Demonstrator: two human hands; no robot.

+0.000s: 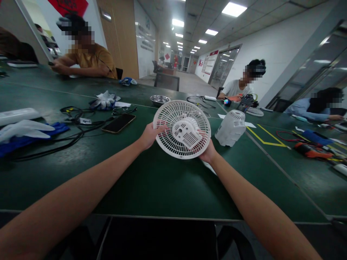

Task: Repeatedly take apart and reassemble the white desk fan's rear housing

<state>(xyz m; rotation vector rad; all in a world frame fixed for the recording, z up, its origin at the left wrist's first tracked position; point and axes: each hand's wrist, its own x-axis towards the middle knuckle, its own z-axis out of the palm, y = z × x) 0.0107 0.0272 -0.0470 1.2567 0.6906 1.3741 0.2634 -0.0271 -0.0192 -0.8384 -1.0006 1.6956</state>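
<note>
A round white fan grille [166, 138] with a slotted motor housing at its middle is held up over the green table, its back turned toward me. My left hand [150, 135] grips the left rim, thumb over the ribs. On the lower right rim, my right hand [208, 151] is closed, with its fingers partly behind the grille. Just right of the grille a white plastic fan base [231, 128] stands on the table, apart from my hands. Behind the grille sits a shiny metal bowl [159, 100]. A white strip by my right wrist is mostly hidden.
On the left lie a phone [118, 123], black cables [78, 134], blue-and-white gloves [29, 133] and another glove pair [104, 100]. Yellow tape [267, 139] marks the table at right, near an orange-and-black tool [311, 150]. Several people sit around the table [162, 191].
</note>
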